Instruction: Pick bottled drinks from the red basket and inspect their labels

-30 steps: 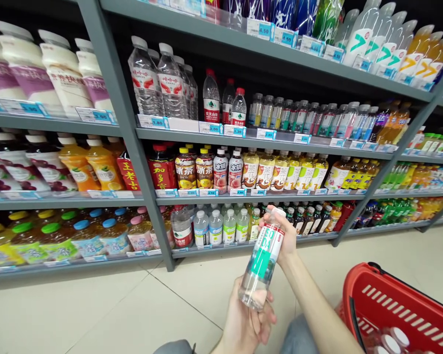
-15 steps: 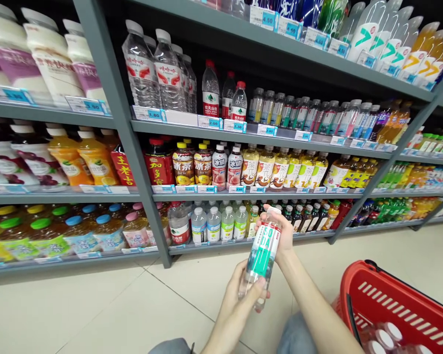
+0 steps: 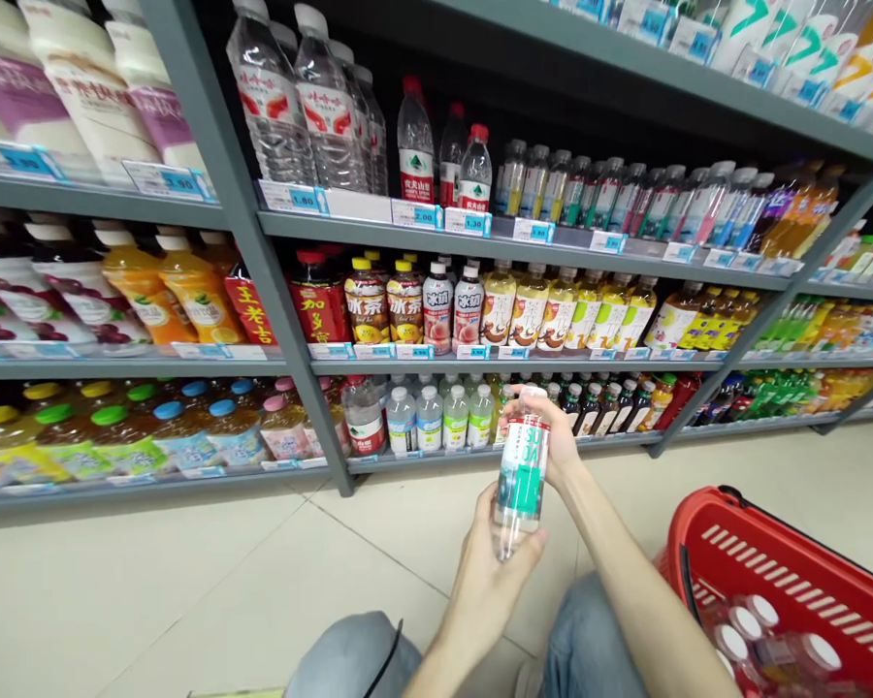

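Grey shelves point(image 3: 480, 247) packed with drinks fill the background above a pale tiled floor point(image 3: 189, 582). Both hands hold one clear soda bottle point(image 3: 522, 475) – the left hand point(image 3: 491, 572) wraps its base, the right hand point(image 3: 560, 441) grips the top by the cap. It stands almost upright, in front of the lowest shelf. Near the right arm sits a red basket point(image 3: 771, 572) with bottles inside.

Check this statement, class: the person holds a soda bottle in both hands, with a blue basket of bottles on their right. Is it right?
No. The head view shows the basket is red, not blue. The left hand and right hand do hold the soda bottle, and the basket, on the right, holds bottles.
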The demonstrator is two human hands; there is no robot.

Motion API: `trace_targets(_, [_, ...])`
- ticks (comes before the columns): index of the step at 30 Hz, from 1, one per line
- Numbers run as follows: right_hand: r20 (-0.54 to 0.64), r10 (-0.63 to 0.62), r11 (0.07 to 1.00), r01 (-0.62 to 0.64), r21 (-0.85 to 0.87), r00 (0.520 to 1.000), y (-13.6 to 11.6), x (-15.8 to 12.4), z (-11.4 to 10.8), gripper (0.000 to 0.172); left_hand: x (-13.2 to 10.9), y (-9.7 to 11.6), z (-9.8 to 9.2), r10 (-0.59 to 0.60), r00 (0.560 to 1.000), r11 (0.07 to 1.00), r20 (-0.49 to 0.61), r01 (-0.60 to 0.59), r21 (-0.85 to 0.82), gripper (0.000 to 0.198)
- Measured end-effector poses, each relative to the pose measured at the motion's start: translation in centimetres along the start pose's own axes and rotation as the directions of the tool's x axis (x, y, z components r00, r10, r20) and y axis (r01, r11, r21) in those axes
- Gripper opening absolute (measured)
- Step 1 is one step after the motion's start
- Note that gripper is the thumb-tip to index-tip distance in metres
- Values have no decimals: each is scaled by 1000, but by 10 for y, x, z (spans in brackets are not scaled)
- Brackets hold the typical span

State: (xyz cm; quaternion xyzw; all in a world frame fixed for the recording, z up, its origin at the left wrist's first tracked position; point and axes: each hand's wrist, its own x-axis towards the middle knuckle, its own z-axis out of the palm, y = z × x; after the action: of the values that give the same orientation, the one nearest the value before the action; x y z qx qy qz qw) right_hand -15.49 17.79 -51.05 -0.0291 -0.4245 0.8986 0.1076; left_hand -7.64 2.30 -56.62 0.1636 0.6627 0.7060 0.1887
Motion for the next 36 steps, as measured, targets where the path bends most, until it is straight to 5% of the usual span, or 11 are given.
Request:
trace_targets(13, [7, 46, 999, -46, -11, 999, 0, 2, -8, 32, 4, 5, 2, -28, 998, 999, 53, 26, 48, 65])
trace_targets(20, [42, -10, 1000, 9, 20, 999, -1, -1, -5, 32, 2, -1, 2, -30, 998, 999, 58, 29, 19, 83])
trace_targets(28, [70, -63, 998, 62, 25, 996, -5, -6, 0, 30, 2, 7, 1, -13, 999, 995, 37, 9, 100, 83])
trace_targets(36, [19, -108, 993, 107, 52, 994, -3, -6, 1, 30, 5, 1, -5, 126, 992, 983, -8, -124, 133, 72])
